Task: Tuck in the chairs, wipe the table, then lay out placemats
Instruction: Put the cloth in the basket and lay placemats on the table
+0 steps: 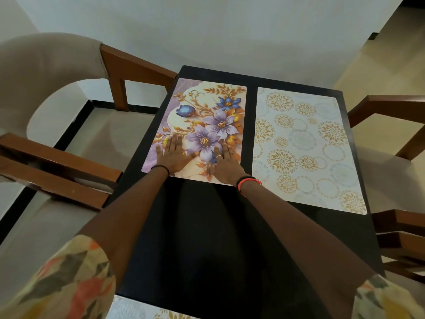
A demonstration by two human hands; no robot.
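A dark, glossy rectangular desk (207, 226) carries two flat rounded-corner placemats side by side, apart. The floral placemat (207, 116), smooth with purple and blue blooms and gold leaves, lies on the far left. Both grips are released: the left hand (174, 155) and right hand (226, 165) press flat, fingers spread, on its near end. The medallion placemat (303, 146), pale with gold circles, lies to the right. Wooden chairs (128, 72) with beige padding flank the desk.
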